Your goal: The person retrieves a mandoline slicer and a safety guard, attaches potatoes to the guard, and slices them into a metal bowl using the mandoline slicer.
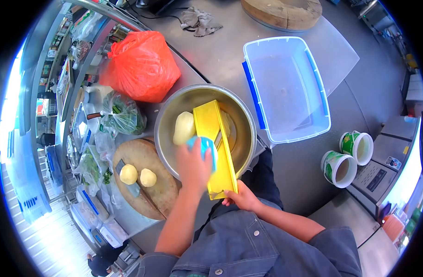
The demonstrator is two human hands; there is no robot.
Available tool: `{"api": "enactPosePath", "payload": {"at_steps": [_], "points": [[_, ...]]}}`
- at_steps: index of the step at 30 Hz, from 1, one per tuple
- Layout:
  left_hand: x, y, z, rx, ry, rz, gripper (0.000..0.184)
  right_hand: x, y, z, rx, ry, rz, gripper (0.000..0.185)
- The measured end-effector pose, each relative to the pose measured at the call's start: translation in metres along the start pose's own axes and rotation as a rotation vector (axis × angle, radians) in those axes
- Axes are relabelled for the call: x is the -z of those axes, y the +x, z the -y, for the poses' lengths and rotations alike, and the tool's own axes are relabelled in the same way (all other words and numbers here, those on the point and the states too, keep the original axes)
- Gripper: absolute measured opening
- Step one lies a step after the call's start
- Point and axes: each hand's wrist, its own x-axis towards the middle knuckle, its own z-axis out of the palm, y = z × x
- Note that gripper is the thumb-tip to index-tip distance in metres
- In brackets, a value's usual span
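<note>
A yellow mandoline slicer leans at a slant over a steel bowl, its far end inside. My left hand, slightly blurred, is closed around a light-blue round holder pressed on the slicer's face; anything under the holder is hidden. At the near end, my right hand grips the slicer's lower edge. In the bowl, a peeled potato lies left of the slicer, and a pale piece shows partly behind it.
A round wooden board at left carries two peeled potatoes and a blade. Behind the bowl sits a red plastic bag. A clear tub stands right, with two white-and-green buckets beyond. Bagged greens lie left.
</note>
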Motion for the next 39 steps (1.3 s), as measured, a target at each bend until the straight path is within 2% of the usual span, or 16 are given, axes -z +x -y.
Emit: {"api": "enactPosePath", "payload": {"at_steps": [3, 6, 10, 12, 15, 16, 20, 23, 25, 27, 29, 31, 33, 35, 38, 39], "points": [[-0.001, -0.047, -0.01, 0.005, 0.007, 0.119, 0.048, 0.003, 0.004, -0.002, -0.013, -0.027, -0.005, 0.028], [-0.021, -0.041, -0.013, -0.001, 0.101, 0.058, 0.047, 0.003, 0.003, 0.0, -0.009, -0.069, 0.0, 0.028], [-0.06, 0.047, 0.001, -0.009, 0.145, -0.107, 0.045, -0.004, -0.005, 0.006, 0.012, -0.069, -0.029, 0.028], [-0.065, 0.088, 0.004, 0.071, 0.126, -0.016, 0.044, -0.004, -0.005, 0.005, 0.013, -0.068, -0.023, 0.028], [-0.042, 0.084, 0.001, 0.069, 0.041, -0.044, 0.042, -0.004, -0.003, 0.003, -0.006, 0.013, -0.067, 0.029], [-0.03, 0.07, 0.003, 0.023, -0.002, -0.082, 0.04, -0.002, -0.001, 0.006, -0.007, 0.007, -0.053, 0.029], [0.012, -0.021, -0.006, -0.064, -0.048, 0.048, 0.042, 0.002, 0.001, 0.008, -0.022, 0.007, 0.002, 0.029], [0.004, -0.048, -0.004, -0.028, -0.042, 0.097, 0.044, 0.005, 0.005, 0.01, -0.037, -0.024, 0.063, 0.031], [0.002, -0.038, 0.005, 0.004, -0.087, 0.07, 0.046, 0.004, 0.004, 0.008, -0.04, -0.015, 0.034, 0.031], [0.013, -0.016, 0.013, 0.037, -0.292, -0.117, 0.043, 0.003, 0.002, 0.007, -0.044, -0.01, 0.006, 0.031], [0.021, 0.012, 0.019, 0.042, -0.267, -0.171, 0.04, 0.0, 0.002, 0.012, -0.054, 0.012, -0.01, 0.032], [0.027, 0.036, 0.018, 0.138, -0.261, -0.025, 0.039, -0.001, 0.003, 0.011, -0.038, -0.002, -0.004, 0.031], [0.015, 0.048, 0.02, 0.104, -0.2, -0.024, 0.037, 0.003, 0.004, 0.005, -0.017, -0.029, -0.008, 0.03], [0.007, 0.06, 0.01, 0.178, -0.061, 0.111, 0.037, 0.008, 0.009, -0.001, -0.03, -0.007, 0.077, 0.027], [-0.029, 0.054, 0.008, 0.17, 0.104, 0.107, 0.038, 0.006, 0.006, 0.002, -0.001, -0.036, 0.098, 0.026], [-0.028, 0.055, 0.003, 0.183, 0.064, 0.12, 0.039, 0.006, 0.006, 0.001, 0.006, -0.058, 0.109, 0.027]]}}
